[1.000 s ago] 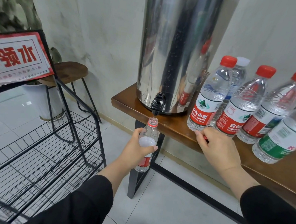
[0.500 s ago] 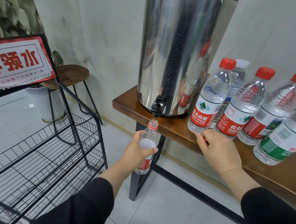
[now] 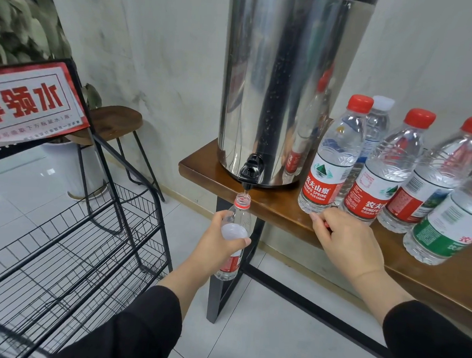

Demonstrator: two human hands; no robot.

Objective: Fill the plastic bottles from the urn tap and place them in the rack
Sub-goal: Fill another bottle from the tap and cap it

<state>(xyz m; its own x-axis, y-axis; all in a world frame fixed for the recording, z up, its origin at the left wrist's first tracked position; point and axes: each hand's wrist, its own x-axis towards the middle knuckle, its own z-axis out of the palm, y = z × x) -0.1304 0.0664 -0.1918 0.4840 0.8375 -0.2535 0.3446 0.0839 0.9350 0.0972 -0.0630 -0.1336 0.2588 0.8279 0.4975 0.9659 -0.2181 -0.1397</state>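
The uncapped plastic bottle (image 3: 235, 229) is upright under the black tap (image 3: 250, 171) of the steel urn (image 3: 289, 79), its open neck just below the spout, and a thin stream seems to run into it. How full it is cannot be read, because the fingers cover most of the body. The left hand (image 3: 219, 243) grips it round the shoulder and middle, fingers and thumb wrapped close, holding it out in the air past the edge of the wooden table (image 3: 255, 205).

The right hand (image 3: 347, 242) rests on the table's front edge, just before the nearest capped bottle (image 3: 333, 155). Its fingers are curled, and a sliver of red shows between them; this may be the bottle's cap, but I cannot tell for sure.

By my judgement the task is at an early stage. The wire rack (image 3: 65, 250), to the left and below, has no bottle on any shelf that shows. One bottle is being filled now. Capping it and setting it in the rack are yet to come. Five more bottles stand beside the urn with caps on: four red and one white (image 3: 378, 124). Whether those are filled or waiting is not clear.

A red and white sign (image 3: 30, 103) tops the rack, and a wooden stool (image 3: 116, 121) stands behind it.
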